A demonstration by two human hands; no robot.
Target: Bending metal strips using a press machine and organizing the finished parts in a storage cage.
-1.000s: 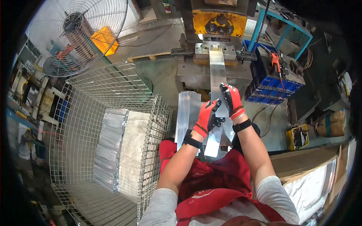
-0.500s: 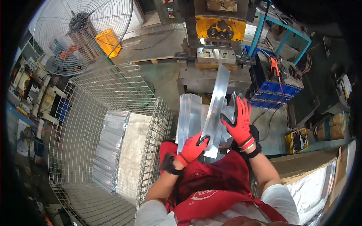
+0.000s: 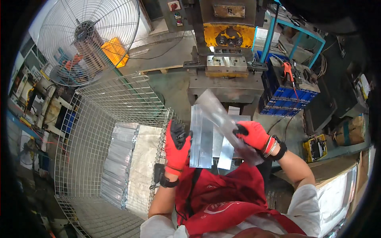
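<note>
My right hand (image 3: 253, 136), in a red and black glove, is closed on a long grey strip (image 3: 222, 117). The strip slants from upper left to lower right and looks partly see-through. Motion smears it, so I cannot tell if it is metal or clear film. My left hand (image 3: 177, 146), gloved alike, holds nothing; its fingers are apart. It is beside the left edge of a stack of flat, shiny metal strips (image 3: 200, 139). Another narrow metal strip (image 3: 226, 152) lies to the right of that stack, partly behind the grey strip.
A wire mesh cage (image 3: 85, 158) at the left holds a row of metal strips (image 3: 119, 158). Ahead stands a press (image 3: 227, 65) with a yellow panel. Blue crates (image 3: 283, 97) are stacked to its right. A large fan (image 3: 85, 33) stands at the far left.
My left hand has let go of the metal strip and moved left, opening. My right hand, open before, is now closed on a grey strip, which slants the other way.
</note>
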